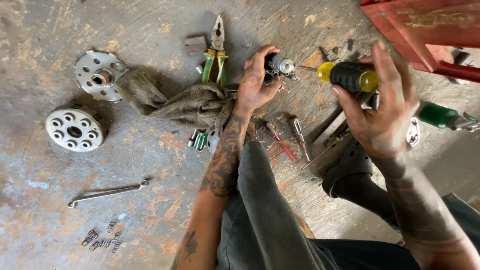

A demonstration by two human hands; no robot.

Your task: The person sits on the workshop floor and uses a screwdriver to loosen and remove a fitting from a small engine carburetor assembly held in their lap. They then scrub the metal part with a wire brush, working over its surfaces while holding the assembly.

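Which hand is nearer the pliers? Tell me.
Left. The left hand is just right of the pliers; the right hand, gripping the screwdriver, is farther right.

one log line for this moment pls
left hand: holds small metal part | right hand: holds screwdriver, tip at part | floor: pliers, rag

Soft daylight, sharp focus, faint shadows

Bare floor (150,150) beyond rag (185,102)
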